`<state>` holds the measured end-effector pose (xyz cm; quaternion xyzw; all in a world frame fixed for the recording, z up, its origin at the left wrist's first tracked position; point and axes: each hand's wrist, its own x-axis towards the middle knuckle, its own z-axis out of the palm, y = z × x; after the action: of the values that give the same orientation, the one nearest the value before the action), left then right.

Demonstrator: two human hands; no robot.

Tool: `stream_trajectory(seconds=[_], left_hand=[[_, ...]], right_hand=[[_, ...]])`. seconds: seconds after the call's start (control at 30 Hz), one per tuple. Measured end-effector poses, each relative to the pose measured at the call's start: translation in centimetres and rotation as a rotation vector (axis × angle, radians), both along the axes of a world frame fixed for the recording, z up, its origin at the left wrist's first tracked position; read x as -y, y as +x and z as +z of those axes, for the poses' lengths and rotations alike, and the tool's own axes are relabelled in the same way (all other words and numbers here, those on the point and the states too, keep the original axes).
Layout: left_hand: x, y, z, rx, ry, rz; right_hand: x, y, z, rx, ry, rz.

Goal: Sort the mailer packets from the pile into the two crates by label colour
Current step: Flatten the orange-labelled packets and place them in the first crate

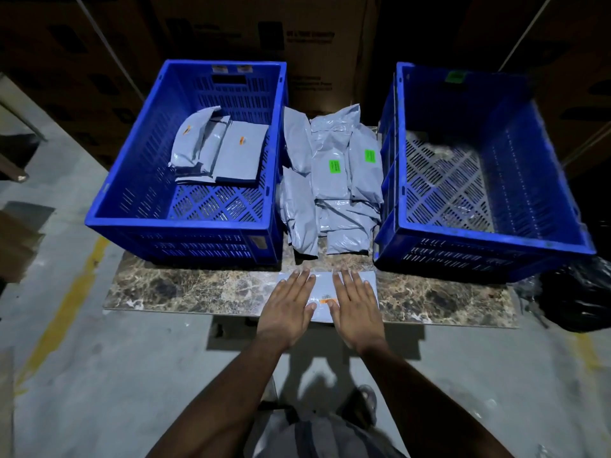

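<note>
A grey mailer packet point(325, 285) with an orange label lies flat at the table's front edge. My left hand point(291, 305) and my right hand point(355, 305) rest flat on it, fingers spread, palms down. Behind it a pile of grey packets point(330, 186) fills the gap between two blue crates; two of them show green labels. The left crate point(139, 213) holds several packets with orange labels. The right crate point(489, 236) has a green tag on its far wall, and I see no packets in it.
The marble-patterned table point(198, 289) sits on a grey concrete floor with a yellow line at the left. Cardboard boxes point(297, 34) stack up behind the crates. A black plastic bag point(575, 292) lies at the right table edge.
</note>
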<state>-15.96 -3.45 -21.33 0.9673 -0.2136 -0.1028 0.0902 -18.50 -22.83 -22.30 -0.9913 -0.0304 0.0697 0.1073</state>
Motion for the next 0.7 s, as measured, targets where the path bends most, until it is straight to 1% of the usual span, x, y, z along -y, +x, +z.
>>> stream_trajectory(seconds=[0.2, 0.27, 0.37, 0.4, 0.43, 0.53, 0.57, 0.63, 0.7], left_hand=[[-0.6, 0.4, 0.8, -0.082, 0.084, 0.143], [-0.8, 0.6, 1.1, -0.119, 0.116, 0.141], [-1.1, 0.9, 1.3, -0.168, 0.098, 0.121], [-1.2, 0.9, 1.3, -0.165, 0.101, 0.104], [-1.3, 0.9, 1.4, -0.155, 0.117, 0.087], [-0.7, 1.2, 1.7, -0.097, 0.153, 0.118], [-0.3, 1.1, 1.8, -0.077, 0.150, 0.147], [0.6, 0.7, 2.0, -0.024, 0.099, 0.189], [1.1, 0.4, 2.2, 0.005, 0.019, 0.170]], right_hand=[[0.6, -0.6, 0.4, -0.065, 0.010, -0.183], [1.1, -0.7, 0.6, -0.084, 0.023, -0.227], [2.4, -1.3, 1.1, -0.120, 0.021, -0.273], [2.7, -1.6, 1.2, -0.103, -0.002, -0.257], [2.8, -1.9, 1.3, -0.061, -0.038, -0.192], [3.0, -2.4, 0.8, 0.028, -0.106, 0.141], [3.0, -2.4, 0.7, 0.018, -0.108, 0.178], [2.9, -2.1, 1.1, -0.019, -0.111, 0.132], [2.7, -1.6, 1.6, -0.018, -0.105, 0.093]])
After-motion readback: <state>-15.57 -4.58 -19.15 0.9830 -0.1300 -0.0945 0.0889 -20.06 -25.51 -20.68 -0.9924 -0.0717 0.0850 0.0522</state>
